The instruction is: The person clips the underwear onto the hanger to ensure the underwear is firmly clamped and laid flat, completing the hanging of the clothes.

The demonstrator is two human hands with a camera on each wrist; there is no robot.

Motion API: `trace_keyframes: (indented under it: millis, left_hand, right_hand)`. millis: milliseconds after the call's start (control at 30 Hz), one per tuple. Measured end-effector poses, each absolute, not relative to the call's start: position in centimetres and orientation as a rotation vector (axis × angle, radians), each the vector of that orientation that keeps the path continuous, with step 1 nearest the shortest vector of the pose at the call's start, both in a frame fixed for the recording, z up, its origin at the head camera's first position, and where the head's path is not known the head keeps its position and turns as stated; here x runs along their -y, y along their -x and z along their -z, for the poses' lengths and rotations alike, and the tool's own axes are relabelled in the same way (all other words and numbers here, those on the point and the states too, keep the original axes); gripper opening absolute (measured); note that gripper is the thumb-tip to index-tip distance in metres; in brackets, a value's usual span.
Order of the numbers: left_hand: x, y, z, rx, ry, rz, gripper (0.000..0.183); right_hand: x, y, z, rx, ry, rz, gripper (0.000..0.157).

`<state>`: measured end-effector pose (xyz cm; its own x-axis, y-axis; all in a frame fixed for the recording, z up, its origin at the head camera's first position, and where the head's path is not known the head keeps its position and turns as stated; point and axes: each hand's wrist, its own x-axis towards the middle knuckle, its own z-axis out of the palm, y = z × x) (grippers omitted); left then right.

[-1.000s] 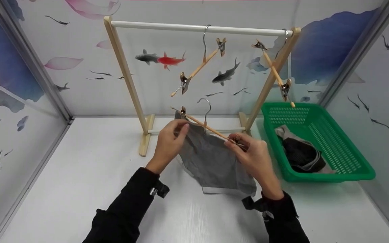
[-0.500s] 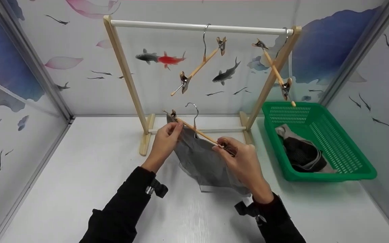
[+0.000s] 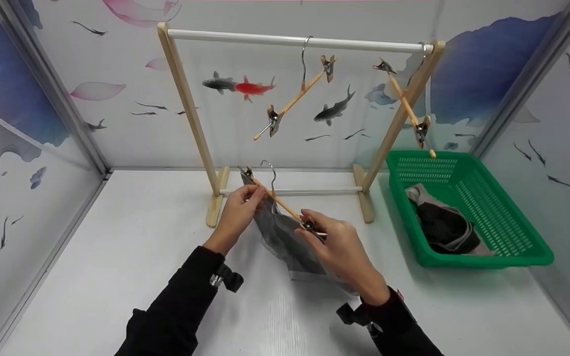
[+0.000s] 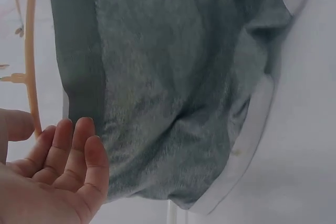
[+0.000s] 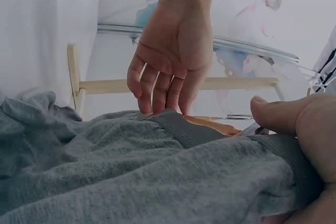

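Observation:
Between both hands hangs a wooden clip hanger (image 3: 286, 207) with a metal hook, slanting down to the right. Grey underpants (image 3: 277, 236) hang from it; in the left wrist view their dark waistband (image 4: 79, 51) and pale leg hem show. At the far end a metal clip (image 3: 247, 172) sits over the waistband corner. The left hand (image 3: 234, 211) pinches the hanger's bar between thumb and forefinger, beside the waistband. At the near end, the right hand (image 3: 338, 244) grips the other metal clip (image 3: 309, 226). Whether that clip bites the cloth is hidden by the fingers.
A wooden rack (image 3: 186, 99) with a white rail (image 3: 245, 37) stands behind the hands. Two clip hangers without garments, one mid-rail (image 3: 301, 94) and one at the right (image 3: 404, 101), hang there. A green basket (image 3: 512, 220) holds dark and grey clothing (image 3: 441, 222).
Both hands have shifted left and slightly down with the hanger and underpants, the right hand farther. The hanger now slants more steeply. The right hand stays at the near clip.

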<state>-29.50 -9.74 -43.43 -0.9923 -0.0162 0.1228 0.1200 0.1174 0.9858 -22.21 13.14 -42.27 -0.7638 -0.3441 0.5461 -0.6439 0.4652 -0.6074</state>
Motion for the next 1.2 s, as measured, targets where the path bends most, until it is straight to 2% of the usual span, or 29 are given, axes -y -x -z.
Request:
trace_keyframes:
  millis: [400, 667, 900, 1033, 1200]
  left_hand:
    - [11.9, 29.3, 41.2, 2.279, 0.080, 2.045, 0.028]
    - [13.4, 30.0, 39.7, 2.156, 0.053, 2.139, 0.032]
    - [14.5, 30.6, 38.3, 2.152, 0.075, 2.090, 0.036]
    - [15.2, 31.0, 36.6, 2.127, 0.125, 2.100, 0.043]
    - [16.3, 31.5, 33.9, 2.088, 0.264, 2.118, 0.042]
  right_hand:
    - [-9.4, 21.6, 43.1, 2.264, -0.920, -1.567, 0.060]
    - [-5.6, 21.4, 43.1, 2.188, -0.922, -1.730, 0.060]
    - [-3.4, 21.4, 41.4, 2.166, -0.938, -1.837, 0.064]
    - [-2.2, 21.7, 39.5, 2.121, -0.919, -1.974, 0.066]
    - [-0.4, 22.1, 37.3, 1.969, -0.978, -2.120, 0.066]
